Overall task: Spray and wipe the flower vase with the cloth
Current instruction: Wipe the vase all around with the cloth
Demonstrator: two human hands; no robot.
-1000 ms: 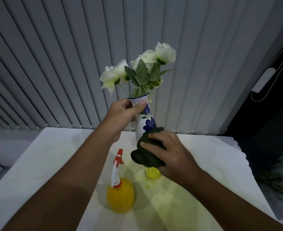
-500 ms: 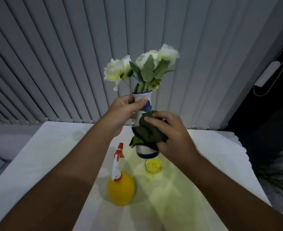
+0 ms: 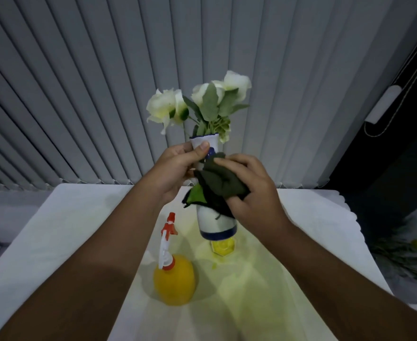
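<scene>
At the centre of the frame, a person holds a white flower vase [image 3: 213, 222] with blue trim, its long axis close to upright, lifted clear of the white-covered table [image 3: 62, 232]. The left hand [image 3: 175, 168] is closed around the narrow neck just below the rim, thumb across the front, while the right hand [image 3: 249, 190] is curled over a dark green cloth [image 3: 217, 185] pressed against the vase's middle. White flowers [image 3: 197, 102] stand out of the mouth, toward the top of the frame. Only the lower body and blue base band show bare, directly beneath the right hand, so the wipe would likely run down along that axis. The yellow spray bottle [image 3: 174, 279] stands untouched at lower centre, left of the vase and nearer the left arm. A small yellow object [image 3: 222, 247], unclear in kind, lies just under the base.
</scene>
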